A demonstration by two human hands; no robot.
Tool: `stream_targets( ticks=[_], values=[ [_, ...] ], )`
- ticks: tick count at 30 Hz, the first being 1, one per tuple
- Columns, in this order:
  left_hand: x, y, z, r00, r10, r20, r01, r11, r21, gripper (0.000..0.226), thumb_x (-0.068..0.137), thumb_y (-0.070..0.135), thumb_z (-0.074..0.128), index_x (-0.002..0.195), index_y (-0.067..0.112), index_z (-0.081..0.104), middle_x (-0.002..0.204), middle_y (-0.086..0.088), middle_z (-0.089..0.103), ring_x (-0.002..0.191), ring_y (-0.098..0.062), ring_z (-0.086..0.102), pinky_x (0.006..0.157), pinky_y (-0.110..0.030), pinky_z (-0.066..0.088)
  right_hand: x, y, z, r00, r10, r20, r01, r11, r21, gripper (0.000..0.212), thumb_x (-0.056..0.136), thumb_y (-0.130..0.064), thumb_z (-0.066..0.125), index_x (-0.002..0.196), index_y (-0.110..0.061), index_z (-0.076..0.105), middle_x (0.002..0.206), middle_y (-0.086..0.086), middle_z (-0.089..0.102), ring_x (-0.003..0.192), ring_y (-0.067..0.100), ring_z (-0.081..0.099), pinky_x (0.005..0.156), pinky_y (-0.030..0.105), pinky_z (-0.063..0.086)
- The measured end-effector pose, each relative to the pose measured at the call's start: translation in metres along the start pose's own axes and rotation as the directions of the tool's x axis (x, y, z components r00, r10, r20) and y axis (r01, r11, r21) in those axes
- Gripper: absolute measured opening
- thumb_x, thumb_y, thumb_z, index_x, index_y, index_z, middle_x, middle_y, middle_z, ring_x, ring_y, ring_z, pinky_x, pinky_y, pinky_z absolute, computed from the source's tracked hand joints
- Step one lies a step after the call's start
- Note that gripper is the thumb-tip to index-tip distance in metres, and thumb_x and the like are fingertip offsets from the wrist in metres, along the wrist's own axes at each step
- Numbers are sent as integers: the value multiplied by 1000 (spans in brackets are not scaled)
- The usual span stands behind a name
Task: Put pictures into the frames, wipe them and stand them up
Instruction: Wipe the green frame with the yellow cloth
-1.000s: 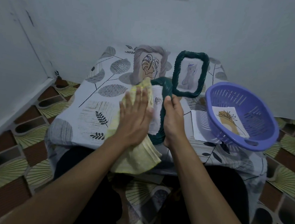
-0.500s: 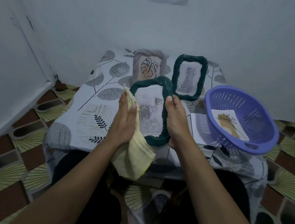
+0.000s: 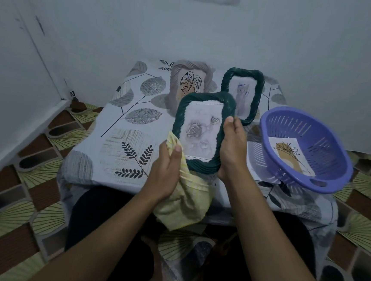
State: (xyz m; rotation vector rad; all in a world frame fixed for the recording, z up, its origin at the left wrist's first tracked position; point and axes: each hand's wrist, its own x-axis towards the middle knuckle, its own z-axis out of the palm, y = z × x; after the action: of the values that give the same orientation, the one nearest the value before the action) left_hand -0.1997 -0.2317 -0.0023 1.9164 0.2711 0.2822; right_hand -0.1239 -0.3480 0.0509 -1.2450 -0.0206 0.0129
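Above leaf-print tablecloth [image 3: 121,143], upright dark-green twisted frame [image 3: 199,132], grey rose picture

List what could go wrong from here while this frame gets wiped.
Only the right hand holds the rose frame, by one side; a push from the yellow cloth in the left hand might twist it out of that grip.
The grey frame and other green frame stand close behind; tipping it back could topple them.

near frame [image 3: 200,130] in front of me, left back frame [image 3: 190,84] and right back frame [image 3: 242,93] behind it, basket [image 3: 328,135] on my right, picture [image 3: 290,154] inside.
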Motion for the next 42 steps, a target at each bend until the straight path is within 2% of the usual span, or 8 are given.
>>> stream_targets(
  ticks=[4,7,11,15,22,26,33,42],
  values=[
    [23,1,-8,999,24,38,-27,997,79,62,105,48,23,159,24,6,163,-1,22,149,-17,23,119,-30,17,-5,-1,1,997,17,77,-16,1000,-15,26,109,-21,37,126,-18,57,115,-4,69,108,12,66,91,28,54],
    [56,14,-21,996,-28,-82,39,990,137,62,106,47,20,159,23,1,165,-8,16,150,-27,21,119,-36,16,-17,6,4,982,64,180,-59,998,-37,24,108,-17,37,118,-16,59,96,-7,75,90,8,71,76,23,57],
    [78,30,-31,989,58,-140,-7,940,341,70,104,54,16,159,13,5,165,-13,15,149,-32,19,119,-47,17,-29,16,10,970,112,216,-107,994,-34,24,108,-19,39,111,-21,63,101,-4,75,98,15,70,90,32,56],
    [52,26,-9,959,241,148,-279,734,619,82,90,56,-6,156,7,-9,165,-15,-10,153,-29,-9,124,-45,-5,-19,16,13,981,93,169,-91,996,-20,23,108,-18,40,110,-14,62,99,4,70,90,16,66,86,34,53],
    [12,-10,2,722,451,525,-683,587,435,62,100,51,9,152,25,-15,163,8,-17,151,-10,-18,124,-37,-7,-5,12,-9,993,105,53,-108,993,50,22,109,-18,38,108,-13,59,76,-9,72,76,6,68,66,19,54],
    [35,-12,-3,876,334,347,-482,597,642,65,92,67,-6,147,39,-27,155,19,-33,149,-16,-26,121,-50,-10,-11,17,-7,989,118,88,-121,992,34,29,108,-19,39,123,-2,57,106,10,71,95,19,68,84,31,57],
    [72,18,-10,980,190,63,-187,756,628,75,97,54,2,157,10,-10,166,-7,-11,151,-27,-18,122,-49,-9,-22,21,3,974,111,197,-112,994,-8,23,108,-15,39,108,-12,61,86,-9,74,80,4,69,72,20,54],
    [9,-16,14,727,482,489,-679,607,412,65,101,44,18,151,27,-20,164,7,-17,152,-13,-16,124,-44,-3,-1,9,-16,999,39,24,-39,999,-1,25,108,-19,41,93,-17,60,80,-4,65,77,11,61,77,29,51]
  ],
)
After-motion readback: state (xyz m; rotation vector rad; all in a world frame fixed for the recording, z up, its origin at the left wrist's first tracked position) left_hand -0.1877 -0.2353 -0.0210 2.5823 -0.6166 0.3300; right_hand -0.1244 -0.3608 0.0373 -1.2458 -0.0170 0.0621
